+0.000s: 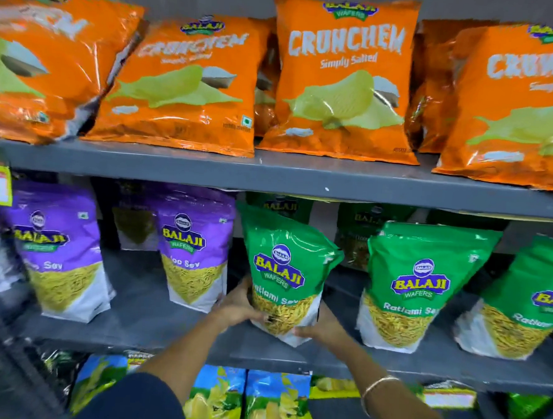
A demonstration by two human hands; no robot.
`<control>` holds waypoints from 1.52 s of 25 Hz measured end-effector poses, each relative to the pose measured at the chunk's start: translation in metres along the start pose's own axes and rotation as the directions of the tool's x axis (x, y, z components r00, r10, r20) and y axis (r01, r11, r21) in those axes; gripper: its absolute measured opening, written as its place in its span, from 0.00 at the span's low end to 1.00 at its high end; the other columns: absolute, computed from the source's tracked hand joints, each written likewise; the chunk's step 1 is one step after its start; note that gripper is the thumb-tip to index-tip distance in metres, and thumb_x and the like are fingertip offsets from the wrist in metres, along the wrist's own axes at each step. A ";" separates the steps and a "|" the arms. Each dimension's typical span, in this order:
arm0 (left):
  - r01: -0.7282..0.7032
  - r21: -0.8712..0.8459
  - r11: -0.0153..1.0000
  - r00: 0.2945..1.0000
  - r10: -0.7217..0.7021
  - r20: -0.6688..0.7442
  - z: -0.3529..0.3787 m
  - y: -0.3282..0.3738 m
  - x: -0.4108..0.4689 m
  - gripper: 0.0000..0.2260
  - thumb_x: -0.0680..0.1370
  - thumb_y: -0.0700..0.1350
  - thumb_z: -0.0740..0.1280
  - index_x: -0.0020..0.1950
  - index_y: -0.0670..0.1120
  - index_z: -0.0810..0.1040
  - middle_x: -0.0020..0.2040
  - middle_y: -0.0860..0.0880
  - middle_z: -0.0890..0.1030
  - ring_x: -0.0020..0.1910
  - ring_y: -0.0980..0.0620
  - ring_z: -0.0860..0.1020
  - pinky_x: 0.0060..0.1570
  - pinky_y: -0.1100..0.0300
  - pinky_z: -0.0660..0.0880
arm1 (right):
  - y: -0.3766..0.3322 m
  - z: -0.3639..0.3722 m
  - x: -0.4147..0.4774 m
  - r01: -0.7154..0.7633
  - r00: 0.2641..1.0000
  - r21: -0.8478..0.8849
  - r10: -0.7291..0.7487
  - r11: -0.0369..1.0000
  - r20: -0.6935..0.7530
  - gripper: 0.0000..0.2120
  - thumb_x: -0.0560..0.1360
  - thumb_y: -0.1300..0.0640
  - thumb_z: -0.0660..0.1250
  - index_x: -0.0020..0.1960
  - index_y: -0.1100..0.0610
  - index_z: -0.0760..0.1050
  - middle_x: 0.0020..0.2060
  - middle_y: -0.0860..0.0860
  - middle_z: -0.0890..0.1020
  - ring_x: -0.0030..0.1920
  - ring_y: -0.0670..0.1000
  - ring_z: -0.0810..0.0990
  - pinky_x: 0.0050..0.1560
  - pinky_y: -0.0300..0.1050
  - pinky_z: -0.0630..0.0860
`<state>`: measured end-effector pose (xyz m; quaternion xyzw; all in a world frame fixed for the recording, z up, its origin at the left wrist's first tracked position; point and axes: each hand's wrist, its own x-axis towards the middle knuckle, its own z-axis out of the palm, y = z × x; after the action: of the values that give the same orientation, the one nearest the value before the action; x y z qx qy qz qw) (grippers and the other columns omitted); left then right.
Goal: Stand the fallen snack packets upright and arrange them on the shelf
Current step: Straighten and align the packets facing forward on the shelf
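Held between both hands on the middle shelf (152, 318): a green Ratlami Sev packet (286, 271), standing nearly upright with its top leaning a little to the left and its bottom edge resting near the front of the shelf board. Left hand (238, 307) curled around the packet's lower left side, fingers wrapped onto the clear window with the yellow sev. Right hand (321, 330) cupped against the lower right corner, fingertips pressed to the white base. Gold bangle (379, 385) on the right wrist; dark sleeve (137, 401) on the left arm.

Just to the right of the held packet, a second green packet (422, 286) standing upright, apart from it by a narrow gap; beyond that, a third green packet (532, 299) tilted, cut off by the frame edge. More green packets behind the held one, deeper in the shelf, partly hidden. To the left of the held packet, a purple sev packet (195, 249) upright, close by but not touching; further left, another purple packet (60, 251) leaning.

Above the held packet, on the upper shelf, orange Crunchem bags (343, 80) in a row. Below it, blue and yellow chip bags (276, 400) on the lower shelf.
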<state>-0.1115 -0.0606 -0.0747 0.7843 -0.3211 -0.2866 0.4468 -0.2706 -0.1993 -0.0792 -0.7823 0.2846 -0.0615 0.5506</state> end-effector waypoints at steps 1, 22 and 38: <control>-0.010 -0.001 1.000 0.999 0.010 -0.047 0.004 -0.003 -0.006 0.42 0.60 0.39 0.79 0.71 0.43 0.64 0.67 0.45 0.73 0.66 0.48 0.72 0.67 0.53 0.70 | -0.002 -0.005 -0.002 0.024 0.998 0.012 -0.024 1.000 0.055 0.42 0.65 0.64 0.77 0.72 0.56 0.58 0.72 0.53 0.66 0.72 0.50 0.64 0.65 0.35 0.67; 0.013 0.010 1.000 0.990 -0.012 -0.139 0.018 -0.012 -0.034 0.40 0.65 0.41 0.78 0.73 0.43 0.62 0.69 0.42 0.73 0.67 0.45 0.73 0.68 0.51 0.70 | -0.012 -0.002 -0.003 0.037 0.993 0.101 -0.048 0.994 0.109 0.38 0.65 0.66 0.77 0.68 0.55 0.61 0.58 0.50 0.76 0.56 0.46 0.75 0.55 0.32 0.74; 0.336 0.147 0.930 0.754 -0.172 -0.634 -0.082 -0.068 -0.052 0.16 0.73 0.41 0.68 0.60 0.38 0.76 0.62 0.36 0.76 0.64 0.39 0.72 0.65 0.52 0.68 | -0.091 0.121 0.004 0.025 0.912 -0.680 0.263 0.733 0.317 0.15 0.76 0.55 0.65 0.54 0.68 0.75 0.50 0.66 0.81 0.51 0.61 0.82 0.52 0.51 0.78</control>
<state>-0.0668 0.0482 -0.0904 0.9208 -0.0827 -0.0331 0.3796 -0.1829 -0.0805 -0.0452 -0.9029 0.2218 0.2389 0.2802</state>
